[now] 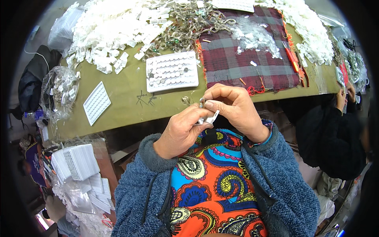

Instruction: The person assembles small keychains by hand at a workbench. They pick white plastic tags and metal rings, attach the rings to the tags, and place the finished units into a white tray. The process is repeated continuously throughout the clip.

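Close to the table's near edge, my two hands meet over small parts. My left hand [182, 128] is closed around a small white plastic piece [213, 118], whose ends stick out past the fingers. Thumb and forefinger of my right hand [237, 107] pinch at a tiny metallic part [201, 104] just above the white piece. Its exact kind is too small to make out. Beyond the hands lies a white tray [172, 85] with rows of round pieces, some darker. A small tangled beige bit [185, 100] rests on the table beside my left fingers.
Heaped white plastic pieces [106, 31] and tangled wired parts [185, 29] cover the far side. A plaid cloth [241, 63] bears clear plastic scraps and a red-handled tool [292, 61]. Another white tray [97, 103] lies left, stacked trays [77, 162] below it. A co-worker's hands [342, 99] work far right.
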`<action>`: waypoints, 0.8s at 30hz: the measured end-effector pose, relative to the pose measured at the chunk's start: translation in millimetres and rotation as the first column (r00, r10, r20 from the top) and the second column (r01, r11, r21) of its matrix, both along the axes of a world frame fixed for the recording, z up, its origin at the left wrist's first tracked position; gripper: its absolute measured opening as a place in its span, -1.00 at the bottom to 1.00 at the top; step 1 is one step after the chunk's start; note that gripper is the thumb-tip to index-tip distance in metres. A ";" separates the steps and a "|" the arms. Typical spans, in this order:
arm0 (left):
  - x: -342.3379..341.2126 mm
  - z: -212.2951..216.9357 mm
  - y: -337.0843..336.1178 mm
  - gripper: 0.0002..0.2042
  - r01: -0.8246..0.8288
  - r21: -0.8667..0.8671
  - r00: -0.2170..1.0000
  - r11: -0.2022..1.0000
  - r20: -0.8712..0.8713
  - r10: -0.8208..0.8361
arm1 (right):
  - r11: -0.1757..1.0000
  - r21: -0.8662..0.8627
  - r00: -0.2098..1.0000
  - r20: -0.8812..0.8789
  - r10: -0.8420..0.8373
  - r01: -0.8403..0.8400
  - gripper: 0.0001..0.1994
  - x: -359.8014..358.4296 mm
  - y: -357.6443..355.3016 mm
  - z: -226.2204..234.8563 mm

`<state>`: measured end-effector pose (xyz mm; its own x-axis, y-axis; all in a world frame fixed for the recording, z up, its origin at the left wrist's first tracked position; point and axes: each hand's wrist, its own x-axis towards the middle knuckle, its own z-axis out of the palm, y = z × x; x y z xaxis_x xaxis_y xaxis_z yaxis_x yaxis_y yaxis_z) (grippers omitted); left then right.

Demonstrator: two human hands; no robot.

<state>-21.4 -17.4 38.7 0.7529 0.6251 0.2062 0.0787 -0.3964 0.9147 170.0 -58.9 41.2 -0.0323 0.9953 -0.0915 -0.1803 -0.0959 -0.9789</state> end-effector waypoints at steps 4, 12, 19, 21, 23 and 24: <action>-1.3 1.9 2.5 -0.86 0.039 -0.083 0.999 0.996 0.004 -0.039 | 0.998 -0.042 0.985 -0.168 0.032 -0.039 -0.89 -1.9 1.2 -6.2; -5.7 -5.5 8.4 -0.70 -0.005 -0.751 0.889 0.660 0.300 0.347 | 0.936 0.227 0.946 -0.243 -0.214 0.270 -0.91 1.6 8.9 3.5; -6.4 -14.0 6.1 -0.73 -0.049 -0.785 0.856 0.617 0.285 0.432 | 0.979 0.172 0.987 0.097 -0.132 0.114 -0.93 -20.2 -3.4 6.1; -7.3 -12.5 5.5 -0.73 -0.044 -0.789 0.868 0.612 0.273 0.415 | 0.979 0.164 0.983 0.115 -0.144 0.124 -0.93 -23.5 -1.1 5.1; -7.7 -11.2 5.3 -0.73 -0.018 -0.799 0.871 0.601 0.282 0.401 | 0.981 0.157 0.980 0.143 -0.138 0.115 -0.93 -23.4 0.6 6.1; -7.7 -11.1 5.1 -0.73 -0.003 -0.809 0.870 0.588 0.288 0.401 | 0.983 0.155 0.979 0.164 -0.125 0.099 -0.93 -22.3 0.8 7.3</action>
